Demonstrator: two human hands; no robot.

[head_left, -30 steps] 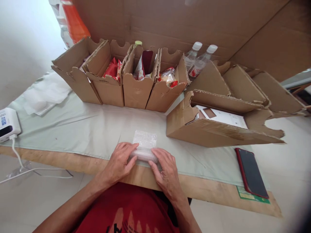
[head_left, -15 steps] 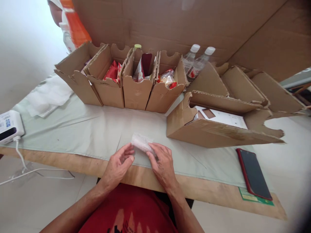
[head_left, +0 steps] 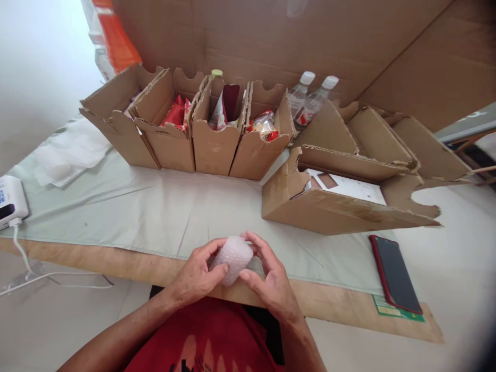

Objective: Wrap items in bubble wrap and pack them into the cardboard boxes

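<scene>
Bubble-wrap roll (head_left: 235, 253) is held tilted over the near edge of the cloth-covered table (head_left: 155, 217), at centre; whether the tabletop is touched cannot be told. Its left side is gripped by the left hand (head_left: 199, 274), thumb laid across the near face. The right hand (head_left: 273, 284) is curved around the right end, thumb and fingers parted; contact uncertain. Four cardboard bins (head_left: 214, 150) are lined up at far left. At near right, a green card (head_left: 381, 306) is partly covered by a red-cased phone (head_left: 399, 271).
</scene>
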